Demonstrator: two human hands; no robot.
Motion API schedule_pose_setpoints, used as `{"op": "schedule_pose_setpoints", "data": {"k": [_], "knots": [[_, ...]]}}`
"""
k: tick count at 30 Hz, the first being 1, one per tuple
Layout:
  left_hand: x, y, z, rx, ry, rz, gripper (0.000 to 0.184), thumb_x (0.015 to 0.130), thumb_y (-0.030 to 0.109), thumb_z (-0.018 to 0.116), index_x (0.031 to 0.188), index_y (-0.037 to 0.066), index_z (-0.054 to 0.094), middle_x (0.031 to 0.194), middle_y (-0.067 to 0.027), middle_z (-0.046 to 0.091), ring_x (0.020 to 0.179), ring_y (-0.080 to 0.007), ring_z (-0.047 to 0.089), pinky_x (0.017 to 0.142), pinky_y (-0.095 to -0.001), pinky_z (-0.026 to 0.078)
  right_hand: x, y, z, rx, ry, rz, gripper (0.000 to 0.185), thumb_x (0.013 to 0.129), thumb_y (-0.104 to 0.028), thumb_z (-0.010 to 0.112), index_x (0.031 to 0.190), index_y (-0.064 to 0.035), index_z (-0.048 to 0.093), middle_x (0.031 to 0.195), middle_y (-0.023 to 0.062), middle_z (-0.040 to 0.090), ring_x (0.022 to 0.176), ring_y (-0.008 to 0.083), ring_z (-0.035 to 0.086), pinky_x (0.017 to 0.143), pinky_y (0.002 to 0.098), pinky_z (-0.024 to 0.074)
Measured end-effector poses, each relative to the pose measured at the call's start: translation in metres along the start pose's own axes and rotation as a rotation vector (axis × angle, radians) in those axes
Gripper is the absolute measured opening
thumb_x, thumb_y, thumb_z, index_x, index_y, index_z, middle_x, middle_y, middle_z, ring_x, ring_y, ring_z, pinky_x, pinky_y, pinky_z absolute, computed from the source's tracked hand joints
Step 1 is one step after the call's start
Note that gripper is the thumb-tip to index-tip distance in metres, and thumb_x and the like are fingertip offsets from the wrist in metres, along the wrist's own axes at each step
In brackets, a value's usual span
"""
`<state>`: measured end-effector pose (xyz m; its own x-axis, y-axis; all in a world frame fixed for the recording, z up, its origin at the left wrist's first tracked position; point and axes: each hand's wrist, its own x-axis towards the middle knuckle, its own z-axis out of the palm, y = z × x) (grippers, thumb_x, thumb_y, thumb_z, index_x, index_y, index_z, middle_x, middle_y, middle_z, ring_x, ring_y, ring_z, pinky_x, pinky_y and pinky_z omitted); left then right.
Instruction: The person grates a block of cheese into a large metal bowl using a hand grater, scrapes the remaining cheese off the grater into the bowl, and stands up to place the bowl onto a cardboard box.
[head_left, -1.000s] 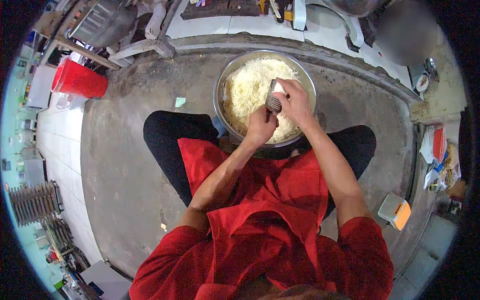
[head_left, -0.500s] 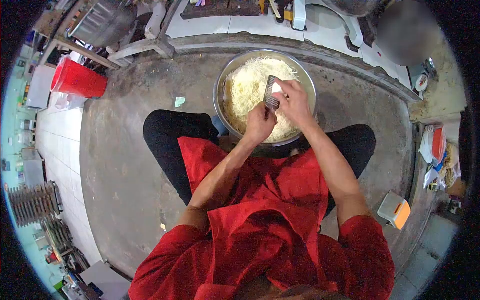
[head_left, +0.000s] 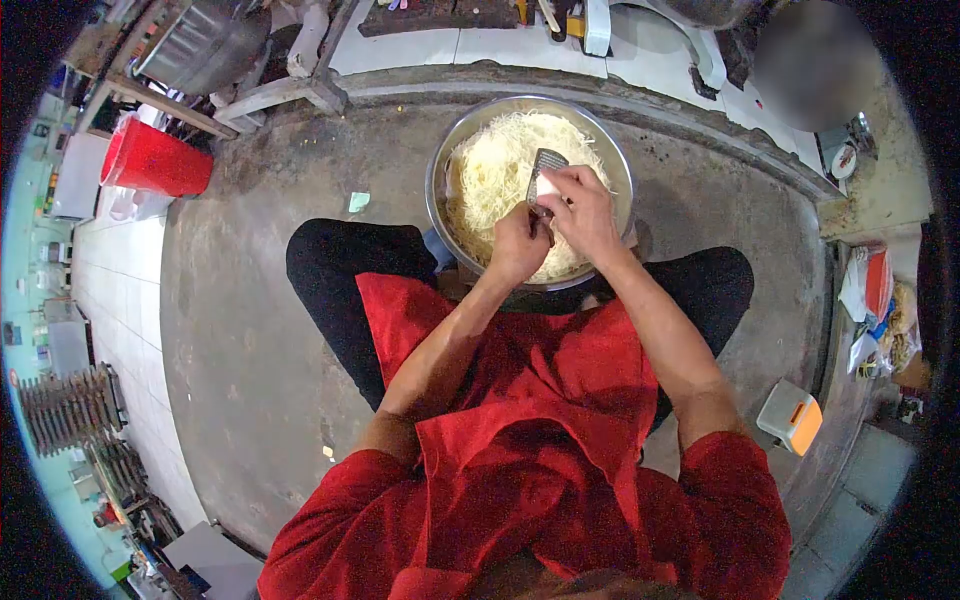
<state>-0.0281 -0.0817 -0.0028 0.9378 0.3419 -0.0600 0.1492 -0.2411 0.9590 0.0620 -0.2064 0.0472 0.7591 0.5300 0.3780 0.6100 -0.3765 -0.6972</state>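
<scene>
A wide metal bowl (head_left: pixel 438 214) between my legs is heaped with pale shreds (head_left: pixel 487 170). Over the heap is a small metal grater (head_left: pixel 549 158), tilted, its lower end gripped by my left hand (head_left: pixel 519 242). My right hand (head_left: pixel 588 215) is closed on a white piece (head_left: pixel 546 186) and presses it against the grater's face, near the lower half. The fingers of my right hand cover part of that piece.
A red bucket (head_left: pixel 157 158) stands at the left. An orange and white box (head_left: pixel 790 416) lies on the floor at the right. Beyond the bowl runs a low ledge (head_left: pixel 480 78). Plastic bags (head_left: pixel 876 310) are at the far right.
My right hand has slid down along the grater toward my left hand with the white piece, baring more of the grater's upper end. My left hand has barely moved.
</scene>
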Motion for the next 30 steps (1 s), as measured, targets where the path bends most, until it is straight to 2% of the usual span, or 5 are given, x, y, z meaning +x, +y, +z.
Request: {"op": "schedule_pose_setpoints", "data": {"k": [8,10,17,19,30], "knots": [[-0.001,0.002,0.003,0.037,-0.031,0.005,0.010,0.100,0.008,0.058,0.100,-0.002,0.060,0.073,-0.0080,0.067,0.061,-0.0136,0.062,0.053,-0.0332,0.049,0.026,0.026,0.002,0.009,0.007,0.184,0.042,0.086,-0.019,0.079,0.126,-0.0078,0.074,0.108,0.0177,0.068,0.101,0.0331,0.067,0.090,0.0398,0.0540],[0.006,0.002,0.003,0.033,-0.026,-0.106,0.020,0.091,0.013,0.065,0.097,-0.005,0.065,0.079,-0.0245,0.070,0.074,-0.0369,0.072,0.069,-0.0464,0.054,0.030,0.026,0.003,0.003,0.045,0.183,0.041,0.086,-0.019,0.080,0.125,-0.0075,0.074,0.108,0.0176,0.068,0.101,0.0331,0.067,0.090,0.0393,0.0540],[0.013,0.000,-0.003,0.084,0.052,-0.132,0.020,0.092,0.014,0.064,0.097,-0.006,0.065,0.080,-0.0249,0.070,0.073,-0.0359,0.073,0.070,-0.0458,0.055,-0.007,-0.007,0.005,-0.010,-0.088,0.046,0.040,0.085,-0.015,0.079,0.125,-0.0094,0.075,0.111,0.0154,0.068,0.101,0.0288,0.069,0.088,0.0357,0.0550],[0.005,-0.005,0.001,0.026,-0.013,-0.036,0.014,0.099,0.010,0.057,0.103,-0.002,0.062,0.074,-0.0082,0.067,0.060,-0.0133,0.061,0.053,-0.0322,0.050,-0.005,-0.009,0.001,-0.004,-0.063,0.066,0.039,0.085,-0.016,0.079,0.124,-0.0092,0.076,0.109,0.0162,0.067,0.101,0.0309,0.068,0.089,0.0386,0.0549],[-0.001,0.014,0.009,0.065,0.003,0.005,0.014,0.093,0.009,0.064,0.099,-0.004,0.063,0.073,-0.0168,0.069,0.065,-0.0239,0.068,0.063,-0.0387,0.053,0.021,0.026,0.002,0.026,0.057,0.224,0.038,0.085,-0.023,0.081,0.121,-0.0116,0.077,0.101,0.0165,0.069,0.093,0.0316,0.068,0.085,0.0407,0.0553]]}}
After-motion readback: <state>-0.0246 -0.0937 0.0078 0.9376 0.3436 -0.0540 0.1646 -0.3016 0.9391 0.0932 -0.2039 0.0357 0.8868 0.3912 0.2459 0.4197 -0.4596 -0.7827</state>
